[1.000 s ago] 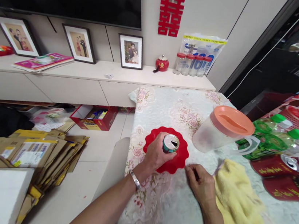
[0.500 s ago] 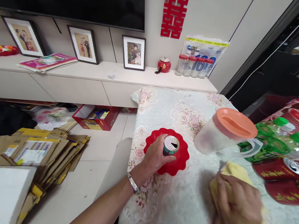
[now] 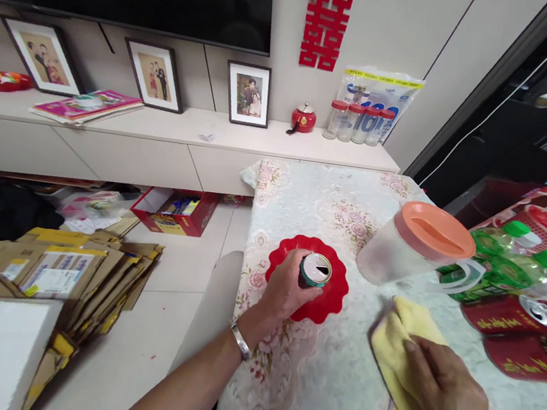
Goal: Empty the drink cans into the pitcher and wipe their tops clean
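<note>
My left hand (image 3: 287, 286) is wrapped round a small opened can (image 3: 316, 270) with a dark green side, held upright over a red scalloped plate (image 3: 330, 300). Whether the can's base touches the plate is hidden. At the lower right, my right hand (image 3: 450, 396) grips a yellow cloth (image 3: 412, 358) with its fingers bunched on it. The cloth lies on the flowered tablecloth (image 3: 330, 387), partly folded under the hand. Beyond the two hands stands a clear pitcher (image 3: 378, 252) with an orange lid.
Along the table's right side are red cans (image 3: 521, 348) and green-capped bottles (image 3: 504, 245), close to my right hand. A white cabinet (image 3: 149, 155) with framed photos borders the table's far end. Flattened cardboard (image 3: 63, 271) and a red box (image 3: 176, 212) lie on the floor to the left.
My right hand and the cloth have shifted slightly; the cloth now shows more of its near edge and less blur. My left hand still holds the can, tilted a little differently.
</note>
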The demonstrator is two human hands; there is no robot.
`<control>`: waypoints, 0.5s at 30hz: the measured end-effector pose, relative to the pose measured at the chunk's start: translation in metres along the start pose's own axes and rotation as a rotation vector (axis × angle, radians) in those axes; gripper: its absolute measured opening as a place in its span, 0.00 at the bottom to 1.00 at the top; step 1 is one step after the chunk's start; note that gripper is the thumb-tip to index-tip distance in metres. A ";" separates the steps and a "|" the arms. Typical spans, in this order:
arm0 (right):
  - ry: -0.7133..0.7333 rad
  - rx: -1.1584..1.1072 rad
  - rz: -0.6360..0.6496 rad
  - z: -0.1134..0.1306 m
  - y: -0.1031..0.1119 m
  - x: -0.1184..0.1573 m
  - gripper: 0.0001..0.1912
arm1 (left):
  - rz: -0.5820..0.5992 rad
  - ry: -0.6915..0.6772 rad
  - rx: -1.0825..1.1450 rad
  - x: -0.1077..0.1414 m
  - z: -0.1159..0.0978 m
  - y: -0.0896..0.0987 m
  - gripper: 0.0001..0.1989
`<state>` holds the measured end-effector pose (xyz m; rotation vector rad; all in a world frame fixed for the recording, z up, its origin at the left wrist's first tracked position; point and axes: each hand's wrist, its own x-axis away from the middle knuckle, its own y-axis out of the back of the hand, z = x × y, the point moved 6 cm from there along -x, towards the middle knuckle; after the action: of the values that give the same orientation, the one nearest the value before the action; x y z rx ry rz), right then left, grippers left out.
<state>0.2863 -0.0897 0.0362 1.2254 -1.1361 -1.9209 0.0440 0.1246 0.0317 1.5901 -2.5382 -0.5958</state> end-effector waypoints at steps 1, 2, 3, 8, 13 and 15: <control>0.039 -0.036 -0.018 0.011 0.007 -0.004 0.25 | -0.005 -0.001 -0.010 0.002 -0.001 0.000 0.26; 0.071 -0.072 -0.041 0.023 0.014 -0.009 0.25 | -0.008 -0.004 -0.017 0.003 -0.002 0.000 0.27; 0.094 -0.110 -0.048 0.035 0.020 -0.014 0.25 | -0.008 -0.005 -0.021 0.004 -0.003 -0.001 0.27; 0.084 -0.245 0.035 0.083 0.025 -0.033 0.16 | -0.015 -0.016 -0.030 0.004 0.002 -0.002 0.28; 0.184 -0.148 -0.157 0.119 0.032 -0.055 0.17 | -0.012 -0.020 -0.040 0.002 0.007 -0.004 0.28; 0.227 -0.089 -0.251 0.132 0.036 -0.066 0.15 | -0.013 -0.023 -0.045 0.001 0.007 -0.004 0.29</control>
<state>0.1935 -0.0068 0.1237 1.5512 -0.8023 -1.9265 0.0449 0.1238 0.0236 1.5953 -2.5135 -0.6713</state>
